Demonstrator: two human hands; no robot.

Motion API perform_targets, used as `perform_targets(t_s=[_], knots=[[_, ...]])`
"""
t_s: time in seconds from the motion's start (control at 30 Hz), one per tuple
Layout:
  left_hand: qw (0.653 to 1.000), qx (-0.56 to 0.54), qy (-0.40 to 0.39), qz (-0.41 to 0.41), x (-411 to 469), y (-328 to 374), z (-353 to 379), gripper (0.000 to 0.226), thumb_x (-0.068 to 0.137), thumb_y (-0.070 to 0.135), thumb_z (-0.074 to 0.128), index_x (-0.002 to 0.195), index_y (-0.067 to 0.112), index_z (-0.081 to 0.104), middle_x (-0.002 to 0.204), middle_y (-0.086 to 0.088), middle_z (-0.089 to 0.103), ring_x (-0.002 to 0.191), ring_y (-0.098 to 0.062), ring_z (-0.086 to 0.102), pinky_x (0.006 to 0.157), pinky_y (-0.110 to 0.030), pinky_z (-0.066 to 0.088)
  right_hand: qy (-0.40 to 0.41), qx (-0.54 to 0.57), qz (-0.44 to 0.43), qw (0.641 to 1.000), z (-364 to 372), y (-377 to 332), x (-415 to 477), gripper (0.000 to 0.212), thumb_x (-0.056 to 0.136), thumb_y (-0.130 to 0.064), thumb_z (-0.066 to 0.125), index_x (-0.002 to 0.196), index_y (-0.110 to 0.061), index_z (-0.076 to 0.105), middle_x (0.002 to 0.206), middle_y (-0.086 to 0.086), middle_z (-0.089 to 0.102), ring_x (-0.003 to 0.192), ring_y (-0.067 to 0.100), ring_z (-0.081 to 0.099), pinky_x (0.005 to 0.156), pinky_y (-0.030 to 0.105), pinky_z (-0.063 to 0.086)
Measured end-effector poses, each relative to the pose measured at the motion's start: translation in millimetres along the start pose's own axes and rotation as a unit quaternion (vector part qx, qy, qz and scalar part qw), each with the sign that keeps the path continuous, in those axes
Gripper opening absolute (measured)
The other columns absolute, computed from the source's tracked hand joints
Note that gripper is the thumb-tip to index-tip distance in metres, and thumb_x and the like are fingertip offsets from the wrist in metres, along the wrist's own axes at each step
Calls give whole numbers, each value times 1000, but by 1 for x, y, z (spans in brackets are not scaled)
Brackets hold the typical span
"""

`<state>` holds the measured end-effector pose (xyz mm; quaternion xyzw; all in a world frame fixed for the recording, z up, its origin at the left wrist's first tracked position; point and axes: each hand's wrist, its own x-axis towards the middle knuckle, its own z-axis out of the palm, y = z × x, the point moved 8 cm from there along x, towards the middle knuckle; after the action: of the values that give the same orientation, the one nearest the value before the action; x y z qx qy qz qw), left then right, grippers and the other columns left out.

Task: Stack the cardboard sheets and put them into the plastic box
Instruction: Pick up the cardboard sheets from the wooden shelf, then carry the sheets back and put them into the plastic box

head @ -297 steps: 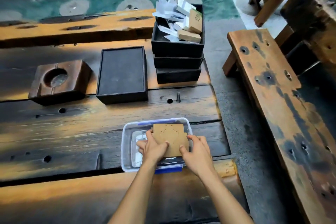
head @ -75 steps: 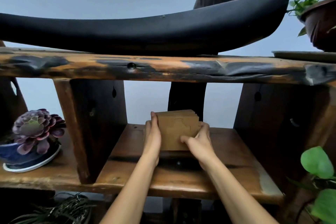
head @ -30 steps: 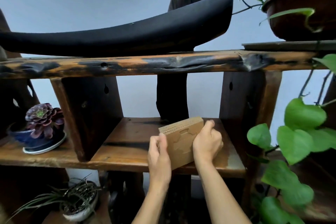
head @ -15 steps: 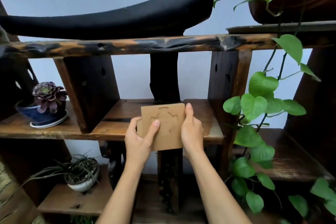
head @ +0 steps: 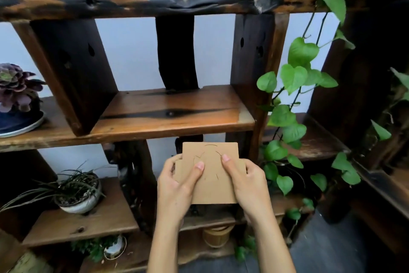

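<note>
A stack of brown cardboard sheets [head: 212,173] with die-cut lines on its top face is held flat in the air in front of a wooden shelf unit. My left hand [head: 177,184] grips its left edge with the thumb on top. My right hand [head: 245,182] grips the right edge, thumb pressed on the top sheet. The stack is below the middle shelf board [head: 168,115] and touches nothing else. The plastic box is not in view.
A purple succulent in a blue pot [head: 15,100] stands at the left of the middle shelf. A grassy plant in a white pot [head: 77,193] sits on the lower shelf. Green vine leaves [head: 292,100] hang at the right. Dark floor [head: 332,255] shows at bottom right.
Both hands have carried the cardboard stack off the middle shelf and lowered it toward me. The view has tilted downward, so the shelf now lies above the stack.
</note>
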<state>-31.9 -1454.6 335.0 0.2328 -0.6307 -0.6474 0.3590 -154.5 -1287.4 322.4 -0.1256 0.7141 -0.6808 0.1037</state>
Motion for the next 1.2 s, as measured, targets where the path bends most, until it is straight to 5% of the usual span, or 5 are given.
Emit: perform_targets(t_s=[0.27,0.37,0.63,0.97,1.2], knots=[[991,22,-129,-36,-43,-19,11,35,79,45,86,110,40,69,106,17,77,97,-3,73,75,-24,61,129,-29,15,991,-41,29,-65,47,75,-72,71,80,-25,73,78,-4,78,74,11,73,67,40,57],[988,8,-144,-50,-62,-24,18,47,79,46,85,120,33,67,112,12,77,104,-8,73,88,-41,62,157,-36,41,986,-57,35,-88,55,73,-76,70,79,-22,72,77,-2,77,76,16,73,74,50,59],[959,-9,-276,-66,-110,-26,63,34,85,27,86,115,27,71,108,9,79,98,-9,76,77,-26,61,309,-65,53,947,-117,39,-168,49,74,-77,69,101,-36,73,93,-13,78,93,10,74,90,51,59],[949,-25,-315,-4,-201,-2,120,45,83,26,84,123,30,62,119,5,70,110,-17,68,97,-53,55,418,-70,50,905,-192,17,-264,43,78,-70,67,105,-37,72,100,-15,77,97,8,72,92,49,58],[914,-50,-402,4,-297,7,169,37,82,25,83,113,24,62,103,12,72,92,2,69,81,-19,54,486,-65,83,868,-264,25,-356,49,76,-71,62,109,-36,71,105,-16,75,100,4,69,95,47,57]])
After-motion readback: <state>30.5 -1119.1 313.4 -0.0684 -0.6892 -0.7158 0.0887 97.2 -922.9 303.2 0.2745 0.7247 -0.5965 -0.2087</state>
